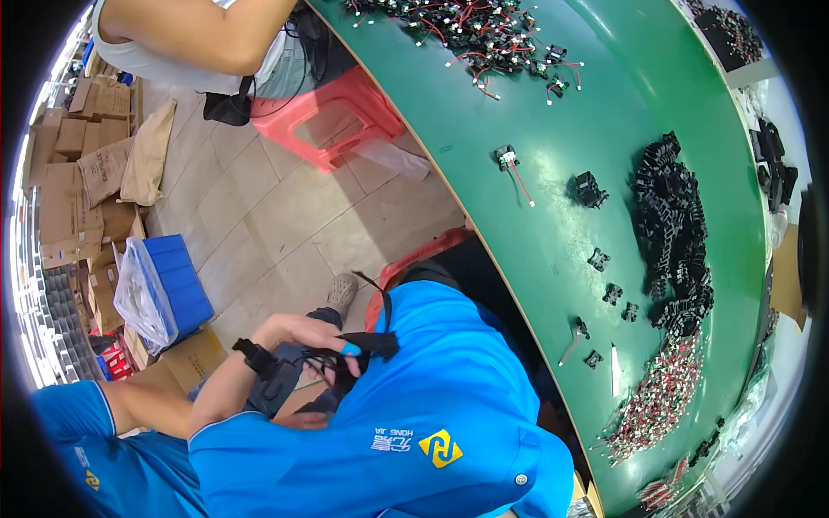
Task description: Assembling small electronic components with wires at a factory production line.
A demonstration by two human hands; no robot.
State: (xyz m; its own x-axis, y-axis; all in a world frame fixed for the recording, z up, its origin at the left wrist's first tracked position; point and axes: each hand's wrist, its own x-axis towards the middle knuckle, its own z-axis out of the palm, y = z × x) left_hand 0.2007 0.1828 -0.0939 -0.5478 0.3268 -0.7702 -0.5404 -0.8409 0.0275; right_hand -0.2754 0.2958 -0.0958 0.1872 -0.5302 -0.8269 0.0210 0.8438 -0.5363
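My left hand [315,338], blue-taped fingertip curled, pinches the flat black fabric strap [373,344] lying crosswise on my blue shirt just right of those fingers, while my right hand [304,420] sits lower, its grip hidden from me.

Workbench [535,250] occupies the right; a heap of small parts [678,233] lies on it toward its far edge, wired parts [484,34] at its top end. Left of the bench, a stool [332,116] and crate [177,285] stand on the floor [276,224].
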